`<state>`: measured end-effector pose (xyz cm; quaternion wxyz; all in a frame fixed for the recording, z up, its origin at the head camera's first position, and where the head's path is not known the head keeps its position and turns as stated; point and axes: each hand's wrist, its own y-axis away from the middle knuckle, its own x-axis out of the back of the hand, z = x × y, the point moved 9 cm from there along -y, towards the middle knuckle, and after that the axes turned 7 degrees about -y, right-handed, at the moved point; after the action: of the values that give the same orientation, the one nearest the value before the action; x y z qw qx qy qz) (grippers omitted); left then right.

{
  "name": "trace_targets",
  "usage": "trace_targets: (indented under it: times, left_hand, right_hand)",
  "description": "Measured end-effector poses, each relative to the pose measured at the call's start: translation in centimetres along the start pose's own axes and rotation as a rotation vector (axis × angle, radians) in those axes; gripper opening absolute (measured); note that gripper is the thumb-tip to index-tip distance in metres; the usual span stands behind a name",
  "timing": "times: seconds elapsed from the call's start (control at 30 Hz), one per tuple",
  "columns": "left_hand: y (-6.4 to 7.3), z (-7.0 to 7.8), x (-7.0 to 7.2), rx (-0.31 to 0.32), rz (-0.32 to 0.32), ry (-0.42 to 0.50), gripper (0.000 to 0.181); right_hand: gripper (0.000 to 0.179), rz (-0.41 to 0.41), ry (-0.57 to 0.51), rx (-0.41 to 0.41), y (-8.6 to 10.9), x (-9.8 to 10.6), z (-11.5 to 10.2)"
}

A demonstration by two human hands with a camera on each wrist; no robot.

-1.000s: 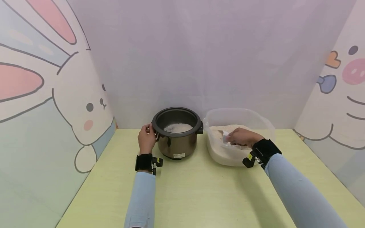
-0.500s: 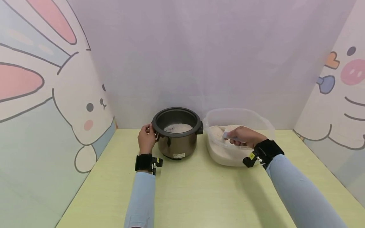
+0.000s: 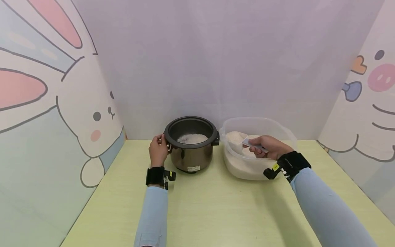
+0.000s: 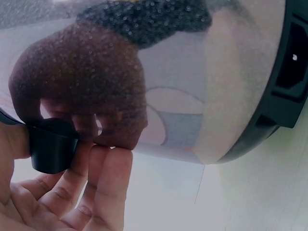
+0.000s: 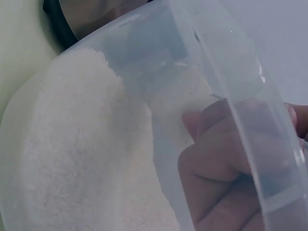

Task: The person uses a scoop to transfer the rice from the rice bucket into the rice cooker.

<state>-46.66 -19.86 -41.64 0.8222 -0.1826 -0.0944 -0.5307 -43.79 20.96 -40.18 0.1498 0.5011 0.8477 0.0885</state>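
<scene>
A brown and black rice cooker pot (image 3: 192, 156), lidless, stands at the back of the table with white rice (image 3: 192, 138) inside. At its left side my left hand (image 3: 158, 151) grips the black side handle (image 4: 53, 150), thumb above and fingers below it. To the right is a clear plastic tub (image 3: 262, 120) of rice. Over that tub, my right hand (image 3: 273, 146) holds a white scoop (image 3: 246, 141) by its handle. The scoop's cup carries a mound of rice and tilts little. Through the tub wall, the right wrist view shows my curled fingers (image 5: 211, 159).
Pot and tub sit side by side on a pale yellow-green table (image 3: 210, 209). A lilac cloth wall (image 3: 197, 61) rises right behind them. Panels with a cartoon rabbit (image 3: 92, 127) and a pink-nosed animal (image 3: 358, 127) flank the table.
My right hand has raised the scoop out of the rice, levelled it with rice in the cup, and shifted slightly right. The left hand has stayed on the pot's handle.
</scene>
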Motion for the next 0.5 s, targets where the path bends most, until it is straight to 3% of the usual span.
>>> trace_targets:
  times: [0.17, 0.5]
  left_hand:
    - [0.02, -0.01, 0.02, -0.001, 0.003, -0.013, 0.041]
    - [0.2, 0.11, 0.09, -0.004, 0.007, -0.004, 0.041]
  right_hand:
    - [0.04, -0.002, -0.084, 0.009, 0.16, 0.15, -0.09]
    - [0.041, 0.052, -0.103, 0.085, 0.78, 0.44, -0.79]
